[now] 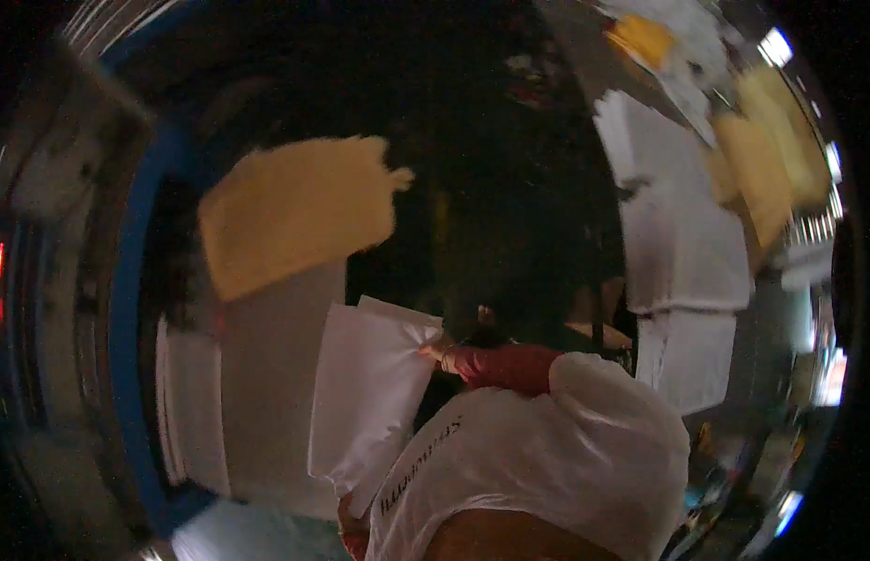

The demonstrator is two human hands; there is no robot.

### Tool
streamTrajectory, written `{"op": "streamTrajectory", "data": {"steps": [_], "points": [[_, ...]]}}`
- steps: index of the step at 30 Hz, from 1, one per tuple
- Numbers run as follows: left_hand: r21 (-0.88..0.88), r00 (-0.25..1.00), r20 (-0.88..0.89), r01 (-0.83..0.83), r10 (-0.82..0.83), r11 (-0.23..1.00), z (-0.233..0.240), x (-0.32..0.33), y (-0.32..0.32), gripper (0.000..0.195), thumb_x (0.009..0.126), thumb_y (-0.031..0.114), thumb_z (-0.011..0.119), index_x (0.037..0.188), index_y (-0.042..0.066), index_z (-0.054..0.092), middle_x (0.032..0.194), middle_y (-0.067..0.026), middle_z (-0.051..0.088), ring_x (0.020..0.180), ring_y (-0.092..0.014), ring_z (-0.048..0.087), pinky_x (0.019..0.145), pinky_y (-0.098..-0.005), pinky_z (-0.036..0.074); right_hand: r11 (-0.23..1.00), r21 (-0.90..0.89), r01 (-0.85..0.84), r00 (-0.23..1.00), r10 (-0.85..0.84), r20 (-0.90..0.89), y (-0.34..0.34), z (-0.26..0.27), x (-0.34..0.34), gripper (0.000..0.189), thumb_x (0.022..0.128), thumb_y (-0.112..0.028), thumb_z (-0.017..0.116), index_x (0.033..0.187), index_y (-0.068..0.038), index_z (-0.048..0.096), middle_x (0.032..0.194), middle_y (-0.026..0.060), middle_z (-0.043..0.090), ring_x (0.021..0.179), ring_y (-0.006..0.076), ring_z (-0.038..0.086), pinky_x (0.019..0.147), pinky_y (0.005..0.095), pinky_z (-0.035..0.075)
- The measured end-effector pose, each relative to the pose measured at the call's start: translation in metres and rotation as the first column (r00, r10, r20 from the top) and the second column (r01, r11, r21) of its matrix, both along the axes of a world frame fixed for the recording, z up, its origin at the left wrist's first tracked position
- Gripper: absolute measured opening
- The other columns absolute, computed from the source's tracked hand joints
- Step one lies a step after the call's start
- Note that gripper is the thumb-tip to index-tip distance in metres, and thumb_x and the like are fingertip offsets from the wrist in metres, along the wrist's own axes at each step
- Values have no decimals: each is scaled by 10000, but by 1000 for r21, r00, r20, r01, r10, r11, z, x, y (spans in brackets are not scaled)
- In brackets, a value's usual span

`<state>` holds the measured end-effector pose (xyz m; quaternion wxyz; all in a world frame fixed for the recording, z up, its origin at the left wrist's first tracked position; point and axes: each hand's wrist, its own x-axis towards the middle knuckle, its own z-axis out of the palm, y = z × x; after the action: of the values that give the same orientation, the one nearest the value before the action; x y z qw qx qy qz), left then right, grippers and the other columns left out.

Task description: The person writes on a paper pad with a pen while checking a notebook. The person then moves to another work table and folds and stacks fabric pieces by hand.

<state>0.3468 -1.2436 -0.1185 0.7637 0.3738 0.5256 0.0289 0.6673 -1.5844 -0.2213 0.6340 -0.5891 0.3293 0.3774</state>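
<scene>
My right hand (433, 350), below a red sleeve, pinches the upper right edge of a folded white sheet (372, 393), cloth or plastic. Creases run out from the pinched spot. At the sheet's lower corner is my left hand (350, 510), where the material bunches up; its fingers are mostly hidden. The sheet spans the space between both hands, in front of my white shirt. Left of it lies a pale grey flat surface or stack (277, 407). A tan-yellow sheet (301, 210) rests across its upper end.
White folded pieces (193, 414) are stacked at the left, inside a blue frame (134, 294). Piles of white sheets (680, 224) stand on the right. Behind them are yellow sheets (764, 161). The dark floor area lies between; the picture is blurred at its rim.
</scene>
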Motion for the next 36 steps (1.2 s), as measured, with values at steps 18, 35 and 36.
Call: {"op": "streamTrajectory", "data": {"steps": [18,35,36], "points": [[697,-49,576,550,-816,460,300,771,-616,385,796,166,573,1126,-21,511,1021,-44,570,914,-144,530,800,-260,403,638,420,646,-357,-235,904,-677,436,291,286,721,-81,649,1006,-92,629,886,0,627,693,108,573,541,214,421],[556,-517,223,763,-826,-328,46,723,-810,520,791,310,635,1221,83,452,1219,-75,471,1121,-223,436,901,-415,402,135,-915,381,860,-414,297,-870,218,131,541,715,-243,638,1150,45,494,1060,215,574,1005,252,552,943,353,360],[210,-342,375,937,-862,-280,60,697,-825,523,793,325,627,1223,85,451,1204,-72,485,1100,-232,455,904,-413,404,139,-933,333,865,-440,244,-870,205,121,533,712,-242,641,1140,42,500,1051,210,576,993,249,553,930,351,363]]}}
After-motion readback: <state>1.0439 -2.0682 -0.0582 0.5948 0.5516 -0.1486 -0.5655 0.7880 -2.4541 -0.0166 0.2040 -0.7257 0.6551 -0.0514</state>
